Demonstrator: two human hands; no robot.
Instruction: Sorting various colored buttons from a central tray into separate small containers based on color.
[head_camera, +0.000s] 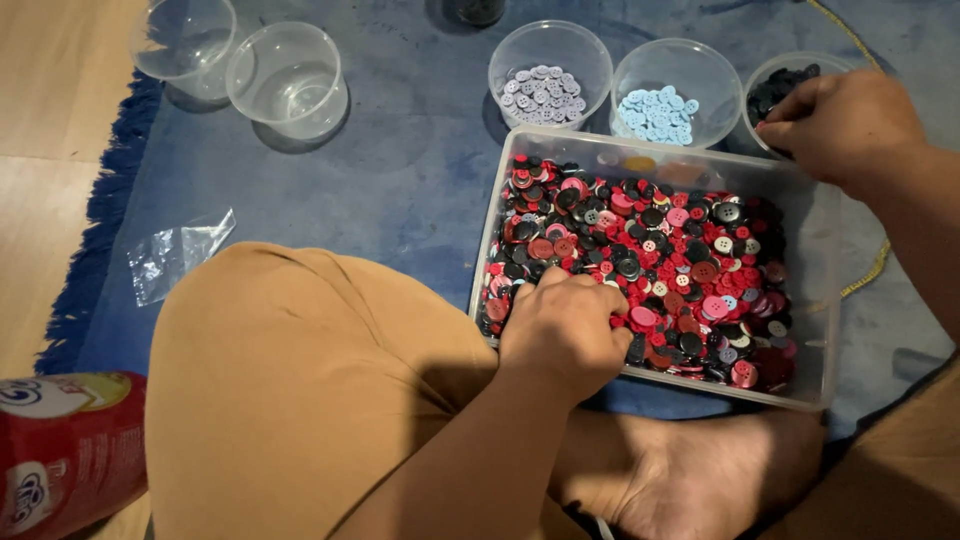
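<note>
A clear plastic box (815, 300) on a blue rug holds a heap of red, black, pink and white buttons (660, 255). My left hand (565, 330) rests inside the box's near left corner, fingers curled down into the buttons; what they pinch is hidden. My right hand (850, 125) hovers over a clear cup of black buttons (775, 88) at the far right, fingertips bunched together above it. Two more cups stand behind the box, one with grey buttons (540, 92) and one with light blue buttons (658, 115).
Two clear cups with nothing in them (190, 40) (288, 80) stand at the far left of the blue rug (400, 190). A small clear plastic bag (175, 255) lies on the rug's left. My knee in tan trousers (300, 380), my bare foot (700, 480) and a red snack tube (65, 450) are close.
</note>
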